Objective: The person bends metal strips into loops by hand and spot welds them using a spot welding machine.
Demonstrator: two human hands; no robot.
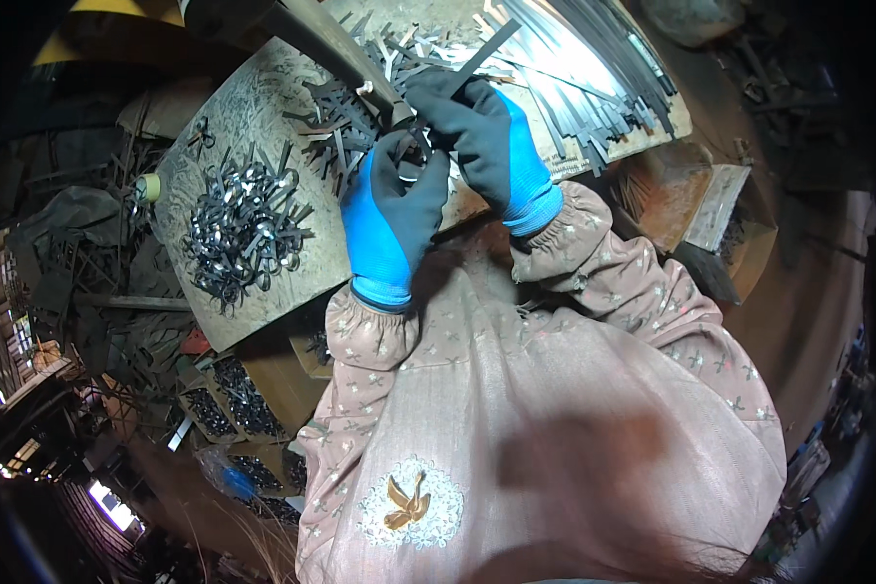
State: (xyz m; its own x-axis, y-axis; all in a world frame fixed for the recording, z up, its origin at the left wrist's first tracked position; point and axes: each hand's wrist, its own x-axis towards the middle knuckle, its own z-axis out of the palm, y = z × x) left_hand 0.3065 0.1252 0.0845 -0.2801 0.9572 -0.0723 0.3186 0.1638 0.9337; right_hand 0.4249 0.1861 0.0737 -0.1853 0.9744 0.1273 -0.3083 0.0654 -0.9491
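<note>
My right hand (492, 156), in a blue glove with dark grey coating, is closed on a flat dark metal strip (487, 58). One end of the strip sticks out past the fingers toward the far right. Close beside it, my left hand (396, 214), gloved alike, has its fingers curled in around the strip's lower part, which seems bent there; the fingers partly hide it. Both hands meet at the lower end of a dark metal machine arm (336, 54) that slants in from the far left.
A pile of looped metal pieces (243, 229) lies on the worn work table (307, 292) at left. Short cut strips (341, 131) lie behind my hands, long straight strips (594, 88) at far right. Boxes of dark parts (248, 399) stand below left; a wooden box (667, 195) stands right.
</note>
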